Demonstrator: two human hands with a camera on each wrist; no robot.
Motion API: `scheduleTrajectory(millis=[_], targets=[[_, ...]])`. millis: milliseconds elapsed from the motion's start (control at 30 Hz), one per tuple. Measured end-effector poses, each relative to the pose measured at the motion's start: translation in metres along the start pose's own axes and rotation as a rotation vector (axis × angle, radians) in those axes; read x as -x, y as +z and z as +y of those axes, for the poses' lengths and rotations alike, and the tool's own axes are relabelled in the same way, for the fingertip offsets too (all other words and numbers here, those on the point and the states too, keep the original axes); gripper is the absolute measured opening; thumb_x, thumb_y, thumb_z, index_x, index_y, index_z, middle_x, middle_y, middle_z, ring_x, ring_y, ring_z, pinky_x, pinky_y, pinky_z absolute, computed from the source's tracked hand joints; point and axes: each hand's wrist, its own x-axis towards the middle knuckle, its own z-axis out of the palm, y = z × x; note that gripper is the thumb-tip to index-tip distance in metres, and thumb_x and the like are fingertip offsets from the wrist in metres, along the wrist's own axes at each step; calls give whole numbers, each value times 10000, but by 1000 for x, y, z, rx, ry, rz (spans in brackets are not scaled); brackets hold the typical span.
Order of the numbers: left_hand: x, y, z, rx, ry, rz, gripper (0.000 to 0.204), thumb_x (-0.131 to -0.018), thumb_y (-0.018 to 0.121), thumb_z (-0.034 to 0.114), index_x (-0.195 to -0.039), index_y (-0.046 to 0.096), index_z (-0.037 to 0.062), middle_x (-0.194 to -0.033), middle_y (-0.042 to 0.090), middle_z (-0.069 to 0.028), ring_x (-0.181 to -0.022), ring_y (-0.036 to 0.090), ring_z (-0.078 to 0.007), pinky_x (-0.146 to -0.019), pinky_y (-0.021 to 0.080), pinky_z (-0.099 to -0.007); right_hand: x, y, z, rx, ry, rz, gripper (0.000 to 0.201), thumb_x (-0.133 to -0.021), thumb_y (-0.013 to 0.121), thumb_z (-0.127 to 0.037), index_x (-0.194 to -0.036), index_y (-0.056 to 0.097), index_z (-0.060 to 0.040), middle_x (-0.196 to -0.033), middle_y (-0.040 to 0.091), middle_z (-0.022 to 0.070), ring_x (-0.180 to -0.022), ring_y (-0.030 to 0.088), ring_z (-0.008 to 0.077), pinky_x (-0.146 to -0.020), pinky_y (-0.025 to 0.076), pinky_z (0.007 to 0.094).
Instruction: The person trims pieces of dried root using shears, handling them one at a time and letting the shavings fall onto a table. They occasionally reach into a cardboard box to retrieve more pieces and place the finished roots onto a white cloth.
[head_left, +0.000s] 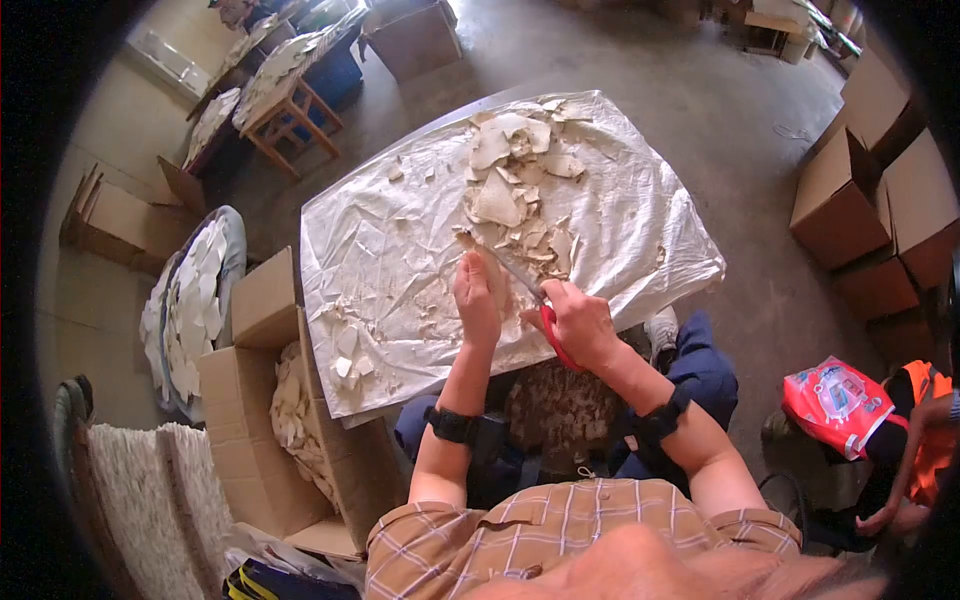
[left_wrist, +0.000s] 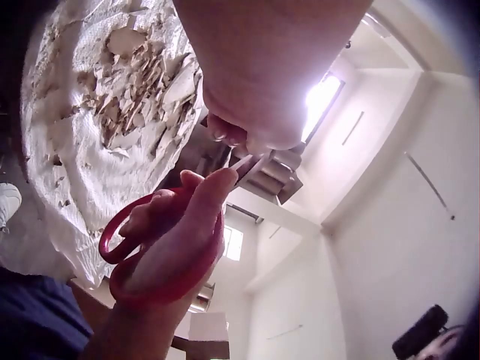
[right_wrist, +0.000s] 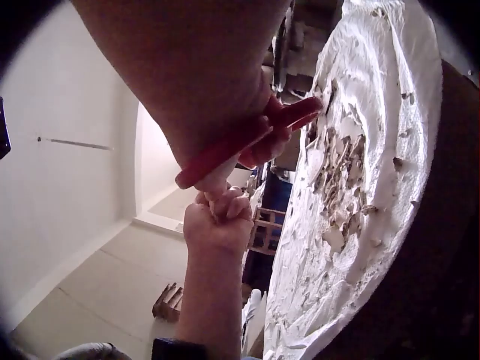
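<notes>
Red-handled scissors (head_left: 560, 340) are in my right hand (head_left: 585, 325), with its fingers through and around the loops, as the left wrist view also shows at the red handles (left_wrist: 161, 289). The blades run up and left toward my left hand (head_left: 478, 298). That hand has curled fingers and pinches a small pale brown-edged piece (head_left: 464, 238) at its fingertips, near the blade. In the right wrist view my left hand (right_wrist: 217, 221) is curled just beyond the scissors. Below both hands lies a white sheet-covered table (head_left: 390, 240) with a heap of pale flat pieces (head_left: 497, 200).
Smaller fragments (head_left: 350, 358) lie at the table's near left. An open cardboard box (head_left: 250, 430) with pale pieces stands left of the table. Cardboard boxes (head_left: 840, 200) are stacked at right, near a pink package (head_left: 838, 408) and another person's arm (head_left: 905, 460).
</notes>
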Motion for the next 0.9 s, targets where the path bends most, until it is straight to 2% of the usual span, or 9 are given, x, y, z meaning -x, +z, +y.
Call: scheduleTrajectory(millis=[167,267,333,367,500,567,733,833,900], targets=[[-5,-3,2,0,-20,37,254,-923,412,298,-832,494,75,-615,476,8,-471,437,-60,-406,362,-185,2,-4,0,-51,-30,-11,362,-763,616,-375,-885,492,-58,-709,550,144,-638,569,346,-529,450,402],[-11,-15,-2,-56,5,15,223,-917,415,291,-866,474,82,-590,484,-22,-404,423,-81,-326,319,-210,2,-12,-2,-74,-25,-66,365,-769,610,-379,-884,493,-52,-722,543,150,-653,563,355,-534,441,407],[-15,-20,1,-299,95,-121,224,-908,437,274,-878,507,63,-620,501,-13,-462,447,-74,-394,361,-205,3,-18,-2,-118,-32,-71,362,-774,608,-378,-868,493,-48,-711,544,156,-655,560,362,-537,438,410],[-16,-21,1,-300,94,-113,224,-908,437,274,-878,507,63,-620,501,-13,-462,447,-74,-394,361,-205,3,-19,-3,-159,-41,-72,360,-778,605,-377,-853,493,-44,-700,544,162,-657,556,369,-540,435,412],[-9,-11,13,-251,73,-113,160,-865,473,201,-865,537,55,-668,514,4,-524,472,-66,-453,375,-196,4,-20,-4,-222,42,-175,360,-785,602,-374,-810,484,-35,-670,544,181,-657,545,389,-536,424,411],[-5,-6,22,-203,-32,-166,153,-850,487,186,-798,540,53,-652,472,44,-535,401,-24,-455,310,-184,2,-19,-4,-268,74,-217,374,-795,572,-404,-833,492,-40,-653,566,202,-649,570,387,-546,438,443],[-6,-11,21,-129,-68,-170,145,-832,519,170,-725,518,72,-562,424,71,-430,336,0,-363,246,-179,4,-11,-5,-294,93,-215,362,-797,579,-391,-810,483,-42,-653,553,213,-659,557,404,-547,429,447],[-6,-15,28,-152,-103,-203,152,-835,522,178,-727,525,71,-565,429,74,-429,335,2,-369,247,-172,5,-9,-5,-236,98,-219,363,-799,578,-387,-803,479,-38,-654,554,208,-665,558,400,-546,427,442],[-4,-16,28,-172,-109,-179,146,-831,527,176,-733,530,68,-563,429,76,-440,344,0,-376,251,-172,5,-11,-4,-341,105,-227,371,-799,574,-396,-796,480,-37,-670,563,204,-668,560,396,-549,426,442]])
